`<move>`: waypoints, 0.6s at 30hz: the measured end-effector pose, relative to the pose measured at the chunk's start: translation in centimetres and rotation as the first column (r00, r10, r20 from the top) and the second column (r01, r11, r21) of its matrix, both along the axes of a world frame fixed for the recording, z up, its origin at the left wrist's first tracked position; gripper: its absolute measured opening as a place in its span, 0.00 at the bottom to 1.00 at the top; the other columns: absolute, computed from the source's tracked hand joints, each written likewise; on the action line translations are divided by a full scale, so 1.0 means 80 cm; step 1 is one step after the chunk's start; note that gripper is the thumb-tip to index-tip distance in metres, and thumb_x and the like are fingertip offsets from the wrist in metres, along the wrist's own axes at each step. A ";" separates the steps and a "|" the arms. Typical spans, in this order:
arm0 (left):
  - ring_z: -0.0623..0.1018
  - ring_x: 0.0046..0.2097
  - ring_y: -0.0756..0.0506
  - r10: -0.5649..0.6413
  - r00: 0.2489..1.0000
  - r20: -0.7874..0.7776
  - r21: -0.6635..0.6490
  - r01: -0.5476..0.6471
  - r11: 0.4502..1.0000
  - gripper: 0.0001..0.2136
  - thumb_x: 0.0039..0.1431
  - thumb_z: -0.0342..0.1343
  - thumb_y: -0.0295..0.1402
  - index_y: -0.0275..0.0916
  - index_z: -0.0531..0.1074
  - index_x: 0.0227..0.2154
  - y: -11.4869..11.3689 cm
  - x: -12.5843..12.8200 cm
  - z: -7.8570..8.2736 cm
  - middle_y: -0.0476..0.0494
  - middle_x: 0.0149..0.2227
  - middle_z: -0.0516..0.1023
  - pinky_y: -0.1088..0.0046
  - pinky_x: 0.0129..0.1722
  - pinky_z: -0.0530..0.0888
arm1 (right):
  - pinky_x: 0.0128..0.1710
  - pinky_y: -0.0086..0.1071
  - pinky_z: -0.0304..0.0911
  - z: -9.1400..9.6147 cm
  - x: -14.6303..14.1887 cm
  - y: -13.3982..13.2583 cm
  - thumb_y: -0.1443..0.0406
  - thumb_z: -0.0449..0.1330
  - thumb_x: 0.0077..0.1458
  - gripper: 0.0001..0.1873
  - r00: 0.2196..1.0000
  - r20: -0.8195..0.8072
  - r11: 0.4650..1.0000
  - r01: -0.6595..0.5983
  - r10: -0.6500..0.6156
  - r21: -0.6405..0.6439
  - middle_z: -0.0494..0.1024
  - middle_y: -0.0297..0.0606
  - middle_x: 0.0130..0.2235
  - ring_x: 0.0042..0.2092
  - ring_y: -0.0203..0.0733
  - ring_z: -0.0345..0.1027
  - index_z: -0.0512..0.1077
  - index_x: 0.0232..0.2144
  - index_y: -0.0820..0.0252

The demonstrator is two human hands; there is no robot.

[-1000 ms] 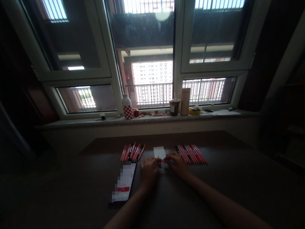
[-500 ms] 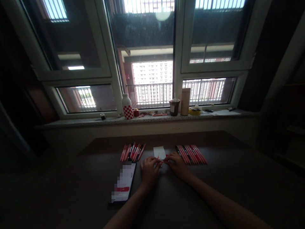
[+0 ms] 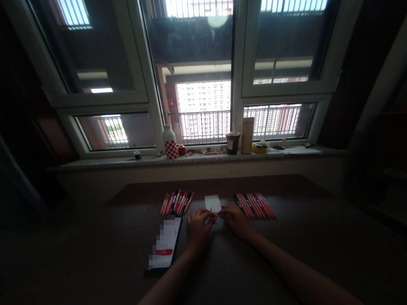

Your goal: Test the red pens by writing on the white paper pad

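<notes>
My left hand [image 3: 199,223] and my right hand [image 3: 235,217] meet at the middle of the table, fingertips pinched together. Between them is a small pinkish-red piece [image 3: 215,215], both hands closed on it; its exact kind is too small and dark to make out. A white paper or card [image 3: 212,201] lies just beyond the fingers, with a thin orange-red pointed thing [image 3: 211,207] over its lower part. Something red shows by my right fingers. To the left lies a row of pink, red and black pens [image 3: 177,202]; a similar row of pens [image 3: 255,206] is on the right.
A phone [image 3: 165,243] with a lit screen lies left of my left forearm on the dark table [image 3: 270,271]. Along the windowsill [image 3: 203,158] stand a red-checked white bottle [image 3: 171,144], a drink cup [image 3: 232,143], a tan flask [image 3: 247,135] and a yellow tape roll [image 3: 259,148].
Both hands stay in nearly the same place, with only a slight shift of the fingers around the small piece. The pens, paper and phone have not moved.
</notes>
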State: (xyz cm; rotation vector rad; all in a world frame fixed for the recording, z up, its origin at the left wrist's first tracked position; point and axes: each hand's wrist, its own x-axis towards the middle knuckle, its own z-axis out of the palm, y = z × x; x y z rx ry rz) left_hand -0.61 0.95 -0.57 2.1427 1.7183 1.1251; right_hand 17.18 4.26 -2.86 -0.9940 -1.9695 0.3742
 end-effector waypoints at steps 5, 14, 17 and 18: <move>0.71 0.48 0.42 0.006 1.000 0.006 0.024 -0.006 1.000 0.05 0.53 0.58 0.36 0.49 0.78 0.32 0.000 -0.001 0.000 0.48 0.40 0.76 0.55 0.55 0.58 | 0.43 0.37 0.59 0.001 0.000 0.000 0.63 0.58 0.58 0.08 1.000 0.011 1.000 0.002 -0.002 0.020 0.76 0.39 0.34 0.41 0.44 0.66 0.78 0.35 0.54; 0.70 0.48 0.42 0.017 1.000 0.018 -0.008 -0.016 1.000 0.06 0.52 0.58 0.37 0.48 0.78 0.33 -0.001 0.000 0.002 0.47 0.40 0.77 0.56 0.55 0.57 | 0.44 0.37 0.59 0.003 0.000 -0.002 0.62 0.57 0.59 0.09 0.999 0.034 1.000 -0.002 0.002 0.022 0.76 0.39 0.36 0.43 0.44 0.65 0.78 0.37 0.54; 0.70 0.49 0.42 0.031 0.999 0.016 -0.026 -0.030 0.999 0.06 0.53 0.57 0.37 0.48 0.78 0.33 -0.003 0.000 0.005 0.48 0.40 0.77 0.56 0.55 0.57 | 0.45 0.38 0.59 0.007 -0.001 -0.005 0.63 0.56 0.60 0.10 1.000 0.022 1.000 0.007 -0.007 0.015 0.76 0.39 0.37 0.43 0.44 0.65 0.77 0.40 0.54; 0.70 0.49 0.42 0.035 0.999 0.018 -0.028 -0.035 0.999 0.06 0.53 0.57 0.37 0.48 0.78 0.33 -0.004 0.000 0.006 0.48 0.40 0.77 0.56 0.55 0.56 | 0.45 0.38 0.59 0.008 0.000 -0.006 0.63 0.56 0.60 0.10 1.000 0.013 1.000 0.011 -0.011 0.014 0.76 0.39 0.37 0.43 0.44 0.65 0.76 0.41 0.54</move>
